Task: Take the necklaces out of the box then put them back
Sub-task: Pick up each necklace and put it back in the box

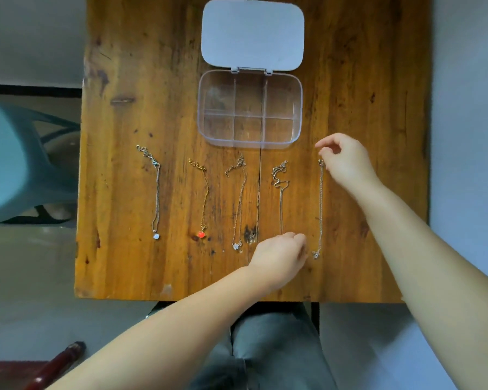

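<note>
A teal plastic chair [17,161] is standing left of the wooden counter [130,108], a dark red stick [57,367] lying on the floor

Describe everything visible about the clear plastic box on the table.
The clear plastic box lies open on the wooden table, above the row of necklaces. Its transparent tray is split into six compartments, three across and two deep, all of which look empty. The frosted, rounded lid is folded flat back on a hinge at the far edge. Neither hand touches it.
</note>
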`<state>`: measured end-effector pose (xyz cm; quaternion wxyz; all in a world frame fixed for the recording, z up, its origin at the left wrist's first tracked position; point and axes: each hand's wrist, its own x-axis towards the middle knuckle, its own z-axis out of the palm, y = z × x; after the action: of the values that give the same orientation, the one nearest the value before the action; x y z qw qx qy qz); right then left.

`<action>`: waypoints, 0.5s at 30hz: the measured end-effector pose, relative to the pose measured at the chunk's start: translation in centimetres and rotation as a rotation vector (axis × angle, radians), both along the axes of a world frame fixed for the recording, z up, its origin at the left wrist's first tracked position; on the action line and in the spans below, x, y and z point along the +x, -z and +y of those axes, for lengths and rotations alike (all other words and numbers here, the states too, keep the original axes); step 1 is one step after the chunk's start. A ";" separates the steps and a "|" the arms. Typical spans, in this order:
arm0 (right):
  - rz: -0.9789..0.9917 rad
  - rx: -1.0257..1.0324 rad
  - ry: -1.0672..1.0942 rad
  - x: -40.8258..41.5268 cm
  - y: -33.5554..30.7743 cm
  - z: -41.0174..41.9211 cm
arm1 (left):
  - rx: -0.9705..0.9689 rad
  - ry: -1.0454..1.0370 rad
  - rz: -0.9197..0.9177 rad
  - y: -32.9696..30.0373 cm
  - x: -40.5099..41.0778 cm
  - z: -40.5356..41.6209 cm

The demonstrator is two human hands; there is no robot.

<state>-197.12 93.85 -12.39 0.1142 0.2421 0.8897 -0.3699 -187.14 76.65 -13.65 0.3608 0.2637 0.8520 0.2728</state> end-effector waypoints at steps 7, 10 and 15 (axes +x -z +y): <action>-0.045 -0.083 -0.455 -1.8 -1.5 -11.8 | -0.083 -0.372 0.151 -0.5 -4.0 -12.8; -0.038 -0.039 -0.670 -3.5 -0.6 -17.2 | -0.217 -0.558 0.286 0.2 -3.8 -17.9; 0.055 0.135 -0.984 -6.0 1.0 -23.3 | -0.401 -0.656 0.302 1.6 -2.4 -20.3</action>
<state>-203.14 70.56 -13.41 0.2356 -0.2093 0.9232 -0.2200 -189.55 56.37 -15.29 0.1699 -0.0601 0.9705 0.1602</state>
